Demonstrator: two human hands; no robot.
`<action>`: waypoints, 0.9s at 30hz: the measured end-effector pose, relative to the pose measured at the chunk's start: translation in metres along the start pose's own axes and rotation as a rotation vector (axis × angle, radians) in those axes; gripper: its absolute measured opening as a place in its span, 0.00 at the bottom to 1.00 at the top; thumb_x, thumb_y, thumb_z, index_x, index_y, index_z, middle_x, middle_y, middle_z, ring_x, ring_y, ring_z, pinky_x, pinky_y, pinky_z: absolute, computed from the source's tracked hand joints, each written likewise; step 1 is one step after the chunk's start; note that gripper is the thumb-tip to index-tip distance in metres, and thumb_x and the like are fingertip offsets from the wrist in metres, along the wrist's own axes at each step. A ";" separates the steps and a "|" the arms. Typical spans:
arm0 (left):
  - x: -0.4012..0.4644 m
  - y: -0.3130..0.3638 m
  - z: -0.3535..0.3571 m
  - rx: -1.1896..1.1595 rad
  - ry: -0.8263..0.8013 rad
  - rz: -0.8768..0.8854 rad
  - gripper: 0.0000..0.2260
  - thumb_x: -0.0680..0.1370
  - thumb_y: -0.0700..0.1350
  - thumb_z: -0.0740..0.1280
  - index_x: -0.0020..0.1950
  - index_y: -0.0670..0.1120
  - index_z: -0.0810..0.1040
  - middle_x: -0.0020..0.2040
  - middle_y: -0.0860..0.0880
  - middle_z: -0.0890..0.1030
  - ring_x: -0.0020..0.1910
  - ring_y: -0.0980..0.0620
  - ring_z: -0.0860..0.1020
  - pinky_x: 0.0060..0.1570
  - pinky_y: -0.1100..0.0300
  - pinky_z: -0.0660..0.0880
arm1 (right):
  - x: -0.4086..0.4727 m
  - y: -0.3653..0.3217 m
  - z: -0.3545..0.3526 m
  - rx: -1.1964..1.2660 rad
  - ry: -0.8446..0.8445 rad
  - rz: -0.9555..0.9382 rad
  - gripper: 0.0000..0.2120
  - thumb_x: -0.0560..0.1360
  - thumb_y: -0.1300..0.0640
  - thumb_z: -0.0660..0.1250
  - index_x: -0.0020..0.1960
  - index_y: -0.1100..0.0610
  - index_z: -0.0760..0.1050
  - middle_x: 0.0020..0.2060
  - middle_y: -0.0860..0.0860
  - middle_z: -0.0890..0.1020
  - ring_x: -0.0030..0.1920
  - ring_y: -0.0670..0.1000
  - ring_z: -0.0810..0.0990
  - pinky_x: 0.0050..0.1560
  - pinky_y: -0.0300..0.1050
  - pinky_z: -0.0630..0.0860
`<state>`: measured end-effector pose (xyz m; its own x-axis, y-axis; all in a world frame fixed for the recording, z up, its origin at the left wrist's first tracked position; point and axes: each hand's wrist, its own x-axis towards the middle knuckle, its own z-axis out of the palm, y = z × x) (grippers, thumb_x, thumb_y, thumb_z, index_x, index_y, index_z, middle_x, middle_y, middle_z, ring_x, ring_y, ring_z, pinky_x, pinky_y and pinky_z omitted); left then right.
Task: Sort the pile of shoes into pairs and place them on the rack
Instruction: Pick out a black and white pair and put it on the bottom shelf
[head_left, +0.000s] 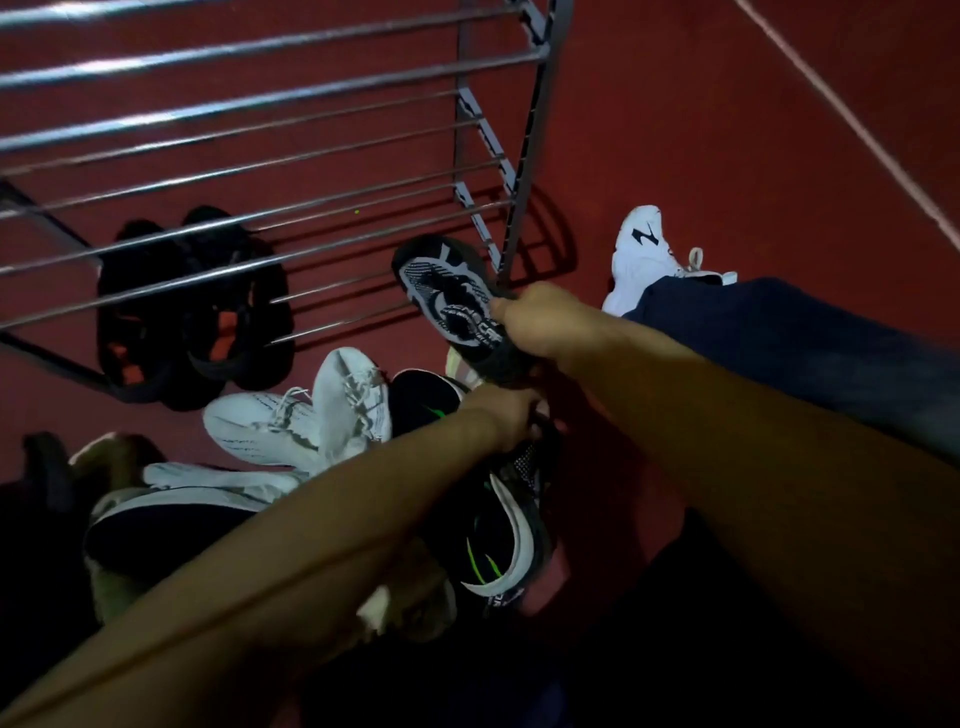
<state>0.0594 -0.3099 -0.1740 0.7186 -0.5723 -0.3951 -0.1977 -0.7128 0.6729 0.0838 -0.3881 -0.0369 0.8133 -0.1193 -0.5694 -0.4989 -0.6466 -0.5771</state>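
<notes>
Gripping a dark shoe (457, 306) by its heel end, the right hand (540, 325) holds it sole-up – long axis running from the fingers up-left toward the rack (311, 98), whose lower rails lie just beyond the toe. The left hand (506, 415) is closed on a black shoe with green stripes (498, 535) in the pile, directly below. The rack's lowest level already carries one black-and-orange pair (192, 317) at the left – the space beside it nearest the toe is free.

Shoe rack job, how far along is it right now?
Early on. One dark pair with orange insides sits low in the rack; its upper bars look bare. In hand: the right hand has a grip on a black patterned shoe, while the left hand reaches a black shoe with green marks. Left: the white sneakers and other shoes piled on the floor.
</notes>
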 end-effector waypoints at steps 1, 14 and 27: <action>-0.010 0.003 -0.005 0.011 0.017 0.022 0.11 0.76 0.44 0.70 0.57 0.46 0.81 0.52 0.51 0.83 0.47 0.55 0.80 0.47 0.65 0.74 | -0.001 0.000 -0.004 -0.073 0.026 -0.027 0.17 0.81 0.51 0.58 0.58 0.63 0.76 0.55 0.59 0.80 0.45 0.58 0.79 0.41 0.44 0.74; -0.209 0.027 -0.102 -0.213 0.568 0.168 0.08 0.73 0.50 0.73 0.51 0.59 0.80 0.44 0.59 0.82 0.46 0.56 0.77 0.46 0.59 0.73 | -0.036 -0.007 0.006 -0.255 0.015 -0.072 0.25 0.80 0.45 0.56 0.66 0.63 0.72 0.62 0.61 0.77 0.57 0.61 0.78 0.47 0.44 0.69; -0.219 -0.096 -0.128 -0.772 0.819 -0.686 0.32 0.74 0.61 0.68 0.71 0.45 0.69 0.62 0.44 0.78 0.58 0.41 0.79 0.55 0.52 0.78 | -0.067 -0.020 0.088 -0.094 -0.233 0.030 0.14 0.82 0.53 0.58 0.58 0.64 0.70 0.51 0.57 0.75 0.42 0.57 0.81 0.33 0.41 0.83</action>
<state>0.0062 -0.0639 -0.0718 0.7667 0.4150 -0.4898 0.5992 -0.1885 0.7781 0.0127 -0.3008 -0.0388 0.7023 0.0308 -0.7112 -0.4825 -0.7139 -0.5074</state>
